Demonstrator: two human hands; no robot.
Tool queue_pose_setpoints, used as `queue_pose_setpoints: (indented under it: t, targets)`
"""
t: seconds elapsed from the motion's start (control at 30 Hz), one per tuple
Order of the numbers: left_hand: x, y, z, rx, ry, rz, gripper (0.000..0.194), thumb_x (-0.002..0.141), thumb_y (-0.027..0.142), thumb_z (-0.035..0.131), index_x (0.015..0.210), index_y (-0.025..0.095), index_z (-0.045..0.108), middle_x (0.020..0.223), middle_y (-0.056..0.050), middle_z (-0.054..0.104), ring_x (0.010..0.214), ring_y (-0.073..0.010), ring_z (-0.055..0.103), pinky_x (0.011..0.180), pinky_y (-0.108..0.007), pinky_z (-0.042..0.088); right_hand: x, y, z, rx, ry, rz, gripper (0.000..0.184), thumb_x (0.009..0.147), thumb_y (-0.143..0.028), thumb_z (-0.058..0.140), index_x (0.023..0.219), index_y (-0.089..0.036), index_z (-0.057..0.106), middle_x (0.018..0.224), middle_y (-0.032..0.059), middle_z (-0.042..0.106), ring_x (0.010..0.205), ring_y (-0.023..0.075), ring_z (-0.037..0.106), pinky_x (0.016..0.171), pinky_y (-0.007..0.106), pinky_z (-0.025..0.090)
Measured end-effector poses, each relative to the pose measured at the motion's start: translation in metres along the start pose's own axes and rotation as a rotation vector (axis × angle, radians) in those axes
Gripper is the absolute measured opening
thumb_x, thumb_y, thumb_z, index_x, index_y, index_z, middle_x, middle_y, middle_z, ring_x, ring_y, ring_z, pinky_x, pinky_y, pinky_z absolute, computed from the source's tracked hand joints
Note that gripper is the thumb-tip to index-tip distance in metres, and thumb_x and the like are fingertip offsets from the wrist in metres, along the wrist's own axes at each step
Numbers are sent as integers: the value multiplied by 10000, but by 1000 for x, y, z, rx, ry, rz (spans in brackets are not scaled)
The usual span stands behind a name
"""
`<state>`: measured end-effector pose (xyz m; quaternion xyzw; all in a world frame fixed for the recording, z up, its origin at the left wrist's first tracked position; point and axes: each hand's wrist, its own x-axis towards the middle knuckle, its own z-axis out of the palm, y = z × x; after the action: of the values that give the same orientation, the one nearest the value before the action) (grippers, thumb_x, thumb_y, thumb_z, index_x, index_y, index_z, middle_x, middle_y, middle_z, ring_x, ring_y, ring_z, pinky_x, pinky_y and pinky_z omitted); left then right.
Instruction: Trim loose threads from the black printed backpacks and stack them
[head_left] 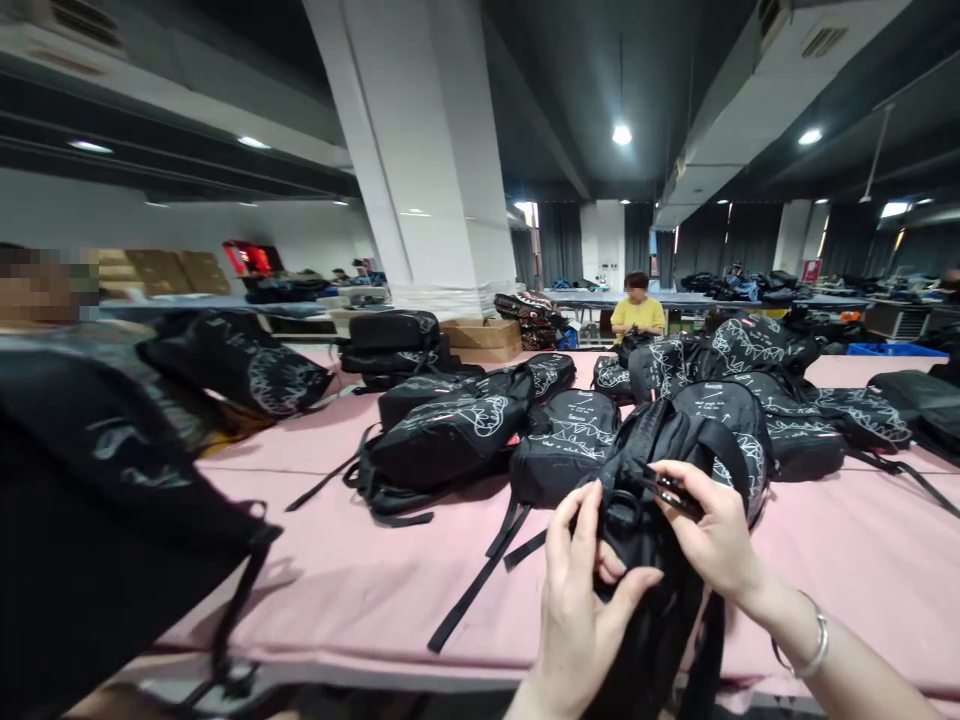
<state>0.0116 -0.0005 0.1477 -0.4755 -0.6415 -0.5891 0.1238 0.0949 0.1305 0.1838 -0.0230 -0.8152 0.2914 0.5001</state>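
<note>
A black backpack (637, 560) stands in front of me at the table's near edge. My left hand (581, 590) is closed on its side, thumb and fingers pinching the dark fabric beside a round black loop (622, 510). My right hand (709, 525) is closed around small black thread snips (675, 490), held close to the top of the same backpack. Their tips are hard to make out against the dark cloth. A metal bangle circles my right wrist.
Several black backpacks with white scribble prints (450, 430) lie across the pink-covered table (360, 590), loose straps trailing. At left, a person (37, 300) is beside a large black bag (112, 530). Beyond the table is another person in yellow (637, 315), near a cardboard box (480, 340).
</note>
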Motion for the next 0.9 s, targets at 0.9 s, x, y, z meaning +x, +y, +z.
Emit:
queue_pose_setpoints:
  t: [0.9]
  targets:
    - [45, -11, -44, -130, -64, -269, 276, 812, 410, 493, 666, 178, 516, 653, 12, 485, 546, -108, 465, 456, -198, 406, -16, -25, -8, -364, -260, -221, 108, 881, -238, 452, 903, -172, 534, 721, 39, 609, 610, 143, 580, 558, 237, 427]
